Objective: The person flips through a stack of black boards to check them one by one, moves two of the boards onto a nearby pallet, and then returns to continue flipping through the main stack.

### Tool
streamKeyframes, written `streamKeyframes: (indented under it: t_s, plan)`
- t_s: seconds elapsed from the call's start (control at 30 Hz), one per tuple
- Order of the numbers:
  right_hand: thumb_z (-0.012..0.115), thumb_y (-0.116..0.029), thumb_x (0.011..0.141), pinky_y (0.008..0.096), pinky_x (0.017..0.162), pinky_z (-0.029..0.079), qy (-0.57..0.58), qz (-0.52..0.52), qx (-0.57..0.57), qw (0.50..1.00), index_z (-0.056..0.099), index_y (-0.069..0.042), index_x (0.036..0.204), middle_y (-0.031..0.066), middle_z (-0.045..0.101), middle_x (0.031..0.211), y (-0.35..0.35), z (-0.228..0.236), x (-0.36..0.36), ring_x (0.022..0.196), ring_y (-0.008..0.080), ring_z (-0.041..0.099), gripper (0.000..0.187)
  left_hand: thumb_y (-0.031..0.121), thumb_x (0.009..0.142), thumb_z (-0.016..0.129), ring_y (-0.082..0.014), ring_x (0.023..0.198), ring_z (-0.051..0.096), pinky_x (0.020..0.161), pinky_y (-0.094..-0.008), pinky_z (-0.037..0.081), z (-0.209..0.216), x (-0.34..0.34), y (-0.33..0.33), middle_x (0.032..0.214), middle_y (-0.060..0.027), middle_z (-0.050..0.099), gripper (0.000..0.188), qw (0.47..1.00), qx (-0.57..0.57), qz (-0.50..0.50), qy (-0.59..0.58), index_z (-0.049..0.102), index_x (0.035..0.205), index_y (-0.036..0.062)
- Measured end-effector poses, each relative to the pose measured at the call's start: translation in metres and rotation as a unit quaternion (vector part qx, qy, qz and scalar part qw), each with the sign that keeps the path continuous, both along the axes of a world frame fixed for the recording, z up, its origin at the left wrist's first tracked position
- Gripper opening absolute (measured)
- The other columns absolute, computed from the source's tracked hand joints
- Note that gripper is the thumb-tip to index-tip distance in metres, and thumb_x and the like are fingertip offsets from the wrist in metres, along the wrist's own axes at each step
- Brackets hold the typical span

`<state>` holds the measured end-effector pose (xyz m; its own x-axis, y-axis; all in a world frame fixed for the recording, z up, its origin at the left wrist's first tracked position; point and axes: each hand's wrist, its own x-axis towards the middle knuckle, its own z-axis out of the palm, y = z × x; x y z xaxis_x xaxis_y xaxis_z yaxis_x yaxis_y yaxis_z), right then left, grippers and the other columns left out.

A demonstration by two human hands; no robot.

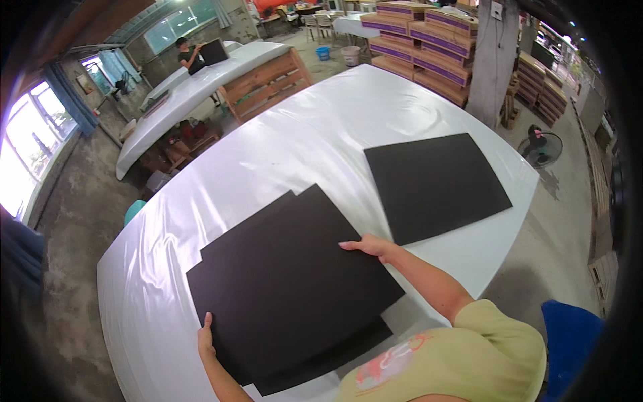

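A large flat black sheet [295, 281] lies at an angle in front of me, its material too plain to name. My left hand [207, 338] grips its left edge with the thumb on top and the other fingers hidden below. On the right edge my right hand [374, 247] is closed, thumb pointing left across the top face. Another black sheet [368, 335] pokes out from under it along the near edge, and black also shows past its far edge. A separate black sheet [439, 187] lies flat to the right, beyond my right forearm.
A glossy white cover drapes the big table [268, 161]. At the far left, a person [189, 57] holds a dark panel at another white-covered table [221, 74]. Stacked cartons [425, 43] and a post [493, 67] stand behind; a fan [539, 146] is on the right, a blue chair [569, 348] near me.
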<state>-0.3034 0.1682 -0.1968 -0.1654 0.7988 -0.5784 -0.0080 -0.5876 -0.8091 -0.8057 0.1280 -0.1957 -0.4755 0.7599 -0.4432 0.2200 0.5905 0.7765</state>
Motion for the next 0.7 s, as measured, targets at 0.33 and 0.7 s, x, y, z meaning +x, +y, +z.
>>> streamKeyframes:
  t_s: [0.33,0.7]
  plan:
    - [0.059,-0.041,0.084,0.0305,0.075,0.045,0.068,-0.179,0.099,0.976,0.05,-0.01,0.116,0.0029,0.057,0.1,-0.122,-0.006,0.116,0.087,0.0135,0.055,0.044,0.031,0.072,0.072,-0.0377,0.124,0.034,0.1,-0.0456,0.033,0.064,0.11,0.002,0.134,-0.0214,0.033,0.065,0.842,0.256,-0.154,0.448,0.044,0.124,0.0043]
    - [0.056,-0.023,0.085,0.0296,0.07,0.044,0.171,-0.625,0.113,0.753,0.055,-0.013,0.088,0.001,0.056,0.082,-0.402,-0.048,0.323,0.077,0.0134,0.054,0.011,0.011,0.068,0.075,-0.0344,0.119,0.042,0.097,-0.0423,0.037,0.145,0.501,-0.06,0.125,-0.0165,0.046,0.045,0.666,0.459,-0.515,0.284,0.056,0.108,0.0053]
